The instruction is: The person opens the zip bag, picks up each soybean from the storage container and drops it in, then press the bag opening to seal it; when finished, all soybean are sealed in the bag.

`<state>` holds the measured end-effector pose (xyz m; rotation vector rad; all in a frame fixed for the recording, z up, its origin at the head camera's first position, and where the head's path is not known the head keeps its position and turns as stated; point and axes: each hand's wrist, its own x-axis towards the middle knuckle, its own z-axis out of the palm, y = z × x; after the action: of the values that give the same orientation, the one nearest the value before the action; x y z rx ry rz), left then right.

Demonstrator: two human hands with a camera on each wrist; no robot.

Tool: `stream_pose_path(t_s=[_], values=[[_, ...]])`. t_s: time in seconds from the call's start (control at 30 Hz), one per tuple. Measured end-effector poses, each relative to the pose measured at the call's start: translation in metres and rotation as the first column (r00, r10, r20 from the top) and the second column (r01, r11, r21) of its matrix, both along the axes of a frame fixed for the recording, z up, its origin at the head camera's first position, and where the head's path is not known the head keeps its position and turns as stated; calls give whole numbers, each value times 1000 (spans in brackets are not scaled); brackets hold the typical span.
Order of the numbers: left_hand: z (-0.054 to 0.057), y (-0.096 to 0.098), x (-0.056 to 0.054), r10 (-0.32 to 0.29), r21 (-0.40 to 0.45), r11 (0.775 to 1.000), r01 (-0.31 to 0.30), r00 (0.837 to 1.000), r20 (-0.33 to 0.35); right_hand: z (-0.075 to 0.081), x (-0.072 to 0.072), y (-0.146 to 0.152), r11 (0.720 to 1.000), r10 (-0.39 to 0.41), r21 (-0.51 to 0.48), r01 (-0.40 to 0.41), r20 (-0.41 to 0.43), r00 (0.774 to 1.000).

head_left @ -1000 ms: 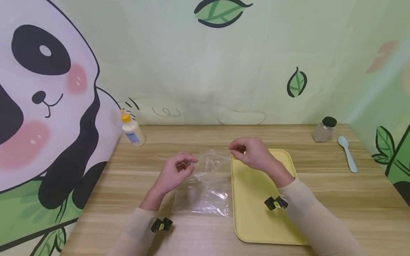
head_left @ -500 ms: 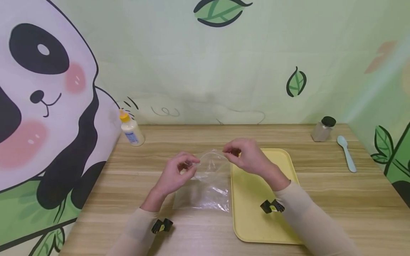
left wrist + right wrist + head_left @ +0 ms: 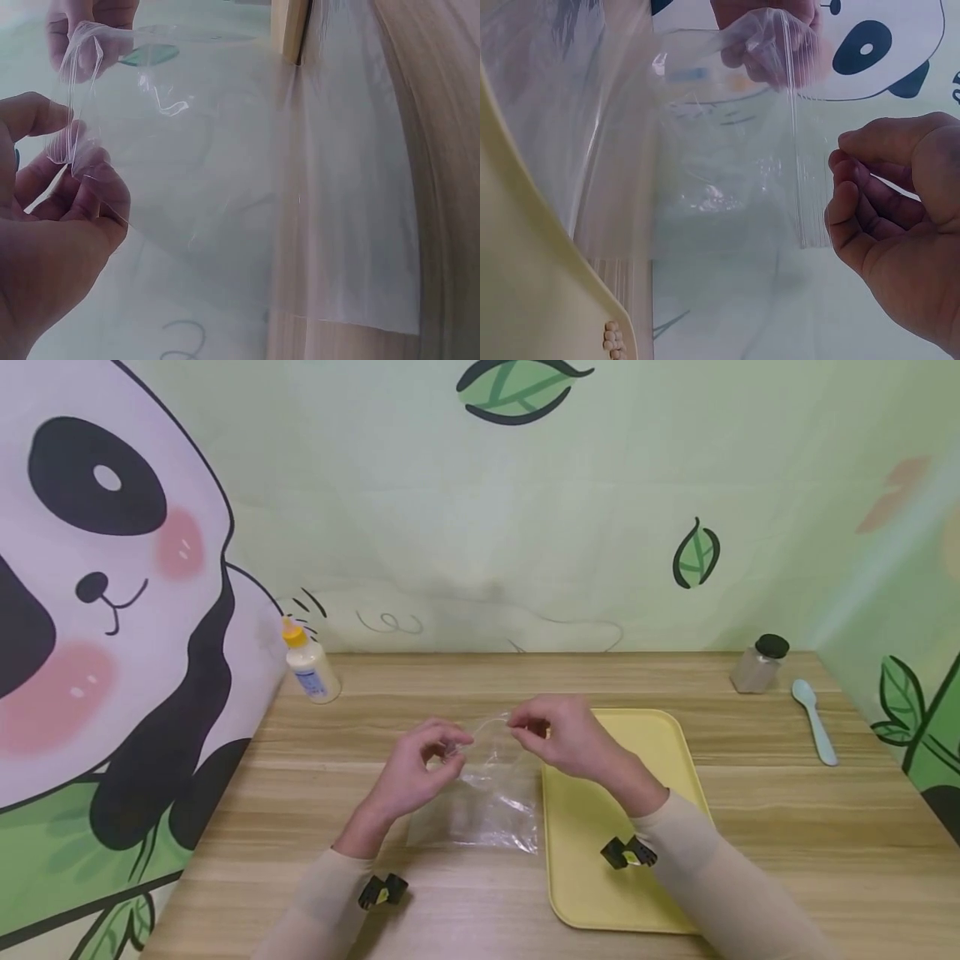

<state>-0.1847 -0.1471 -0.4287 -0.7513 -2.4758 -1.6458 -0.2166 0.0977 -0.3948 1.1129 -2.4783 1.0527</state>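
Here, the left hand and right hand each pinch the raised rim of a clear bag, whose lower part lies on the wooden table beside a yellow tray, with a yellow-capped bottle, black-lidded jar and pale-blue spoon farther off.

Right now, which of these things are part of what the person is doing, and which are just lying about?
In use:
clear plastic bag
left hand, holding the bag
right hand, at the bag's edge

Apparently just lying about:
yellow tray
small beige balls on the tray
bottle with yellow cap
jar with black lid
light blue spoon
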Motion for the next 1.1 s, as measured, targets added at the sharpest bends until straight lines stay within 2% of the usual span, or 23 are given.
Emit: stream_pose_path(t_s=[0.17,0.27,0.57,0.83,1.1], values=[[20,5,11,-12,1,1000,12,1000,5,0,1,-5,1000,18,13,-19,5,1000],[27,6,15,-15,5,1000,15,1000,-4,-1,2,-8,999,26,22,-26,11,1000],[25,6,15,-13,2,1000,13,999,-31,-1,5,-14,999,37,34,-38,28,999],[25,5,14,-20,-4,1000,20,999,-32,-2,5,-19,996,78,25,-80,69,995],[26,6,14,-17,-5,1000,17,1000,-26,0,6,-17,998,53,36,-56,62,997]])
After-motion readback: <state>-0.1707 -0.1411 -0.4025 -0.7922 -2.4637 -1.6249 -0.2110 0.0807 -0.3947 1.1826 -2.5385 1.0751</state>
